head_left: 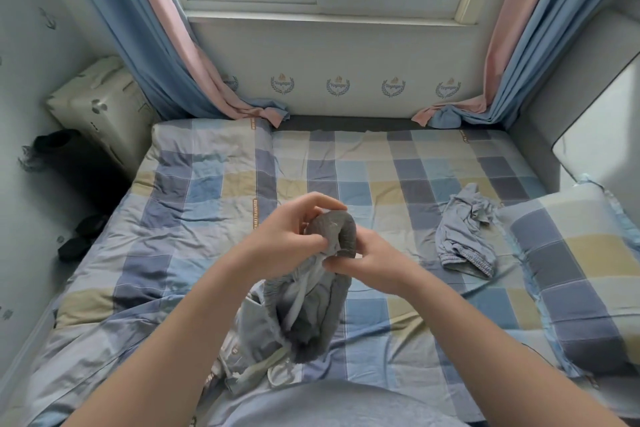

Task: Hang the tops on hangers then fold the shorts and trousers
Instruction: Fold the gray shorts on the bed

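At frame centre, the left hand (pixel 291 232) and right hand (pixel 367 253) pinch the edge of a grey garment (pixel 322 295), probably shorts, lifted above the checked bed (pixel 398 163). Folding seems underway; next, find the waistband and spread it flat.

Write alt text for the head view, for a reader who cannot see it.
The left hand and right hand grip a grey garment held up over a checked bed. A crumpled blue-grey garment lies to its right, beside a checked pillow.
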### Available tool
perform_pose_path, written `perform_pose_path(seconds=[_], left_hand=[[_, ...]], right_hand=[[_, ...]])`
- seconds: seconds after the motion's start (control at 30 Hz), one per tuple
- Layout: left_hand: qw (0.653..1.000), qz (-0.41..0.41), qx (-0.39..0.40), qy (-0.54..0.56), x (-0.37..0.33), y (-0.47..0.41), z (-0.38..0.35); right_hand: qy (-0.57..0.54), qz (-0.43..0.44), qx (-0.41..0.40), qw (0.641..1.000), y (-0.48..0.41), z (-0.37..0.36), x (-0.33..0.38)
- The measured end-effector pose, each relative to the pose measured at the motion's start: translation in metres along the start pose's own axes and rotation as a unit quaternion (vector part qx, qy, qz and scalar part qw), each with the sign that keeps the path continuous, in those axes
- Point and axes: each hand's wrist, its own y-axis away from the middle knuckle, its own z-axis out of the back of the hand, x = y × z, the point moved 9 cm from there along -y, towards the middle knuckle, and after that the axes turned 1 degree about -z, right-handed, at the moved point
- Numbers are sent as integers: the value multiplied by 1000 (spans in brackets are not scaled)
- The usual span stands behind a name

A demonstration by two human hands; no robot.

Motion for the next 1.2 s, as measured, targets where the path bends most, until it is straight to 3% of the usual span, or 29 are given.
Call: perform_pose_path(seconds=[0.2, 0.33, 0.6, 0.83, 1.03, 1.1, 1.2], left_hand=[[994, -41, -41, -96, 6, 2, 18], [972, -65, -138, -178, 13, 5, 30], [943, 30, -188, -274, 86, 0, 29], [900, 210, -180, -337, 154, 27, 56], [875, 305, -219, -304, 182, 52, 88], [870, 330, -233, -283, 189, 61, 99], [864, 358, -246, -254, 201, 74, 117]], right_hand=[[55, 43, -128, 989, -11, 9, 4], [52, 62, -154, 985, -12, 21, 5], [-4, 80, -266, 961, 9, 75, 6], [96, -4, -356, 929, 38, 140, -47], [250, -116, -406, 871, 63, 181, -109], [238, -153, -437, 854, 72, 193, -130], [98, -230, -485, 838, 86, 207, -167]])
